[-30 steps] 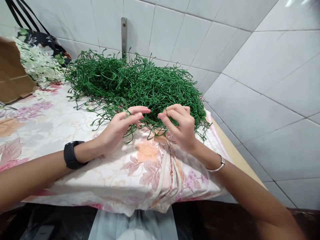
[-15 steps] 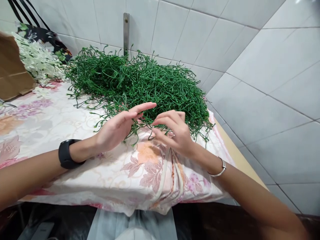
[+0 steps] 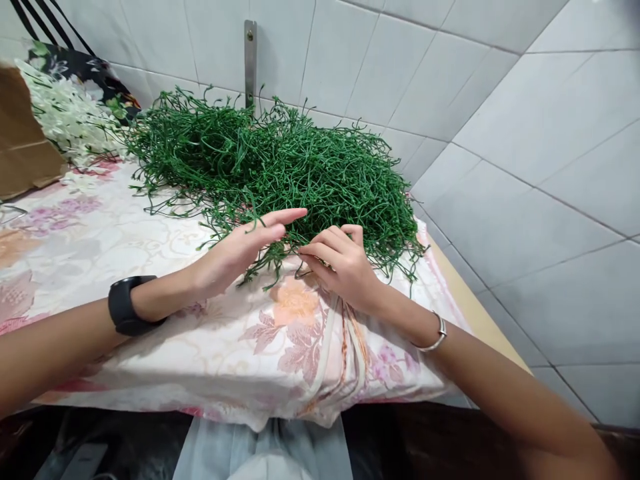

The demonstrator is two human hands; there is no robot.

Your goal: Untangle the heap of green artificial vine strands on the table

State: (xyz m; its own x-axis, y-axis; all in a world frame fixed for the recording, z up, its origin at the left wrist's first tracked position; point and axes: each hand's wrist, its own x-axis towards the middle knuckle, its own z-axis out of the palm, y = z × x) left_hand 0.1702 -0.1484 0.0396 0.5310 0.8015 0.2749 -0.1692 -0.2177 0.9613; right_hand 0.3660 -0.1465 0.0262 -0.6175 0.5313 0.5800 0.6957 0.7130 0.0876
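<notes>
A large tangled heap of thin green artificial flower stems (image 3: 320, 167) lies on the flowered tablecloth (image 3: 210, 353). At its near edge is my left hand (image 3: 235, 257), wearing a black wristband, its fingers long and its thumb beside them. One stem sticks up between that thumb and the index finger, and more stem ends show below the palm; the grip itself is partly hidden. Close by on the right, my right hand (image 3: 340, 263) has its thumb and fingertips pinched together at a thin stem near the front of the heap. A bracelet circles that wrist.
White artificial flowers (image 3: 75, 120) lie at the back left beside a brown cardboard piece (image 3: 25, 140) and a dark floral bag (image 3: 95, 73). A tiled wall (image 3: 380, 60) with a metal strip (image 3: 250, 63) borders the table behind and right.
My right hand's fingers have closed from a loosely spread pose into a pinch, moving slightly left. The left thumb has shifted, and a stem now curls over the left hand.
</notes>
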